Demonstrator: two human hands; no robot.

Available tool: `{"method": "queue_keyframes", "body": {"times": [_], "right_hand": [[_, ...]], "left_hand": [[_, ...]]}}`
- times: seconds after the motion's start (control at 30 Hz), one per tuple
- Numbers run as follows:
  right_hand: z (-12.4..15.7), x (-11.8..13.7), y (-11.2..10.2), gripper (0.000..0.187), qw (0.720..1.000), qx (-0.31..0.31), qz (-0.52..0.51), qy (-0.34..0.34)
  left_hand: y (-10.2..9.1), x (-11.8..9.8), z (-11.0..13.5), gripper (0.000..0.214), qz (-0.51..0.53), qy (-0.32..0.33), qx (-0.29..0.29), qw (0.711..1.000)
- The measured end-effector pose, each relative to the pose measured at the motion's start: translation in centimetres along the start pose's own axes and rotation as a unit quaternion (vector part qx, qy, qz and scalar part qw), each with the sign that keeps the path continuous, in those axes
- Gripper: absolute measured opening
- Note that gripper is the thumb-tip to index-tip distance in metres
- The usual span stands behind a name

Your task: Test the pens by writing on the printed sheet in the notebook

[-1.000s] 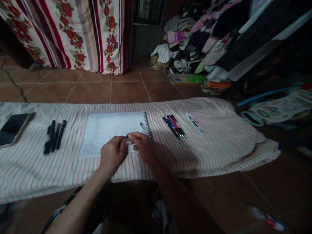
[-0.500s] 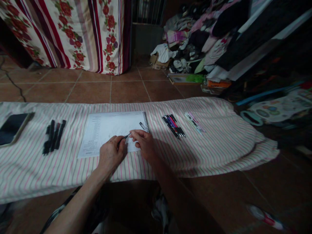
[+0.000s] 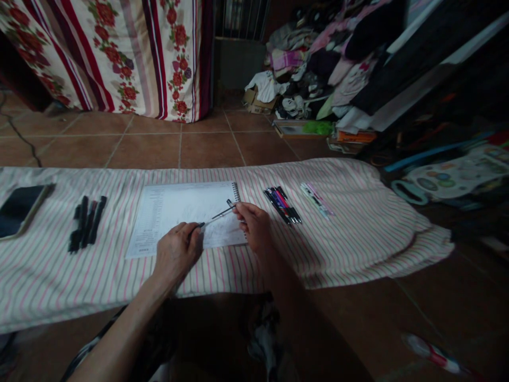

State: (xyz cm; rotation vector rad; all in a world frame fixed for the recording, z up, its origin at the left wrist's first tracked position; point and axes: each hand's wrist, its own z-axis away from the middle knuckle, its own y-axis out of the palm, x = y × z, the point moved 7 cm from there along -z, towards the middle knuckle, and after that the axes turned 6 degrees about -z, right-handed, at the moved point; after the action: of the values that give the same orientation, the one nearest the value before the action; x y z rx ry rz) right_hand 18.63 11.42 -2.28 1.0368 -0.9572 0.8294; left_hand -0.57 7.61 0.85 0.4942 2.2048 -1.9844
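Note:
My left hand (image 3: pixel 177 248) is closed around a dark pen barrel (image 3: pixel 201 225), its end showing past the thumb and forefinger. Between the fingertips of my right hand (image 3: pixel 253 225) is a thin pen refill (image 3: pixel 222 213), slanting down to the left toward the barrel. Whether its tip is still inside the barrel, I cannot tell. Both hands are above a spiral notebook (image 3: pixel 178 204) with a printed page, its coil on the right. A small black-and-clear pen cap (image 3: pixel 229 203) lies on the page beside my right fingertips.
Several black pens (image 3: pixel 88 223) and a phone (image 3: pixel 22 209) lie to the left on the striped cloth (image 3: pixel 358 239). To the right are a group of dark and purple pens (image 3: pixel 282 204) and some pale pens (image 3: pixel 316 199). A clothes pile (image 3: pixel 314 63) stands beyond.
My right hand has moved right and slightly up, away from my left, drawing the refill out so that a long length shows. My left hand has shifted slightly left.

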Motion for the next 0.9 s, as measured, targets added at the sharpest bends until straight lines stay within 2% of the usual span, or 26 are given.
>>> {"method": "queue_keyframes", "body": {"times": [0.17,0.5,0.77,0.9], "right_hand": [[-0.6,0.4,-1.1,0.028,0.999,-0.019,-0.027,-0.009],[-0.6,0.4,-1.4,0.028,0.999,-0.021,-0.028,-0.007],[-0.5,0.4,-1.9,0.027,0.998,-0.029,0.051,-0.013],[-0.1,0.2,-1.2,0.026,0.998,-0.006,0.055,-0.004]], "left_hand": [[-0.3,0.4,0.1,0.036,-0.022,0.026,-0.043,0.998],[-0.4,0.8,0.3,0.033,-0.029,0.056,-0.089,0.994],[-0.6,1.4,0.2,0.033,-0.028,0.064,-0.111,0.991],[-0.6,1.6,0.2,0.033,-0.027,0.071,-0.12,0.99]]}}
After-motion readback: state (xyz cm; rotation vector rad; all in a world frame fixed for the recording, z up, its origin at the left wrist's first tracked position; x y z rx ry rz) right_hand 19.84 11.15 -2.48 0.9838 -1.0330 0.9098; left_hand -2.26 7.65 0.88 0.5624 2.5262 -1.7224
